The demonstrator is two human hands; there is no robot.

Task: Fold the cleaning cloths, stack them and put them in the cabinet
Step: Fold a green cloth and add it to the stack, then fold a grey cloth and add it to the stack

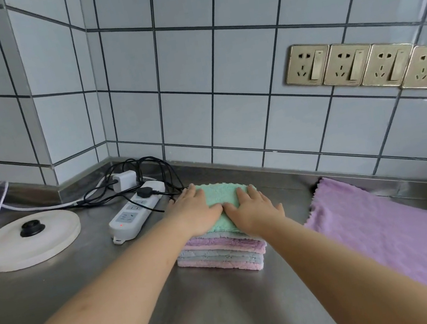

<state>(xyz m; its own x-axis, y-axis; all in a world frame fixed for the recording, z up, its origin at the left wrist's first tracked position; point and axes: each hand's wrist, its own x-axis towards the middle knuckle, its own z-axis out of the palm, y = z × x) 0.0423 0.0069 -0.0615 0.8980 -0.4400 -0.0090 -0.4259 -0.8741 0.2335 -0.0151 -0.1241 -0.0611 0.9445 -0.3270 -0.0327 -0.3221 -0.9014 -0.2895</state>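
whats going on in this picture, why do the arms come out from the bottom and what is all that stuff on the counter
There is one picture, taken by a wide-angle camera worn on a person's head, looking forward and down, so the arms reach in from below. No machine is involved. The left hand and the right hand lie flat on a green cloth, pressing it onto a stack of folded cloths. Nothing is gripped. All this sits on a steel counter. To the right, a purple cloth lies spread out, not yet folded. To the left are a white power strip with black cables and a round white kettle base.
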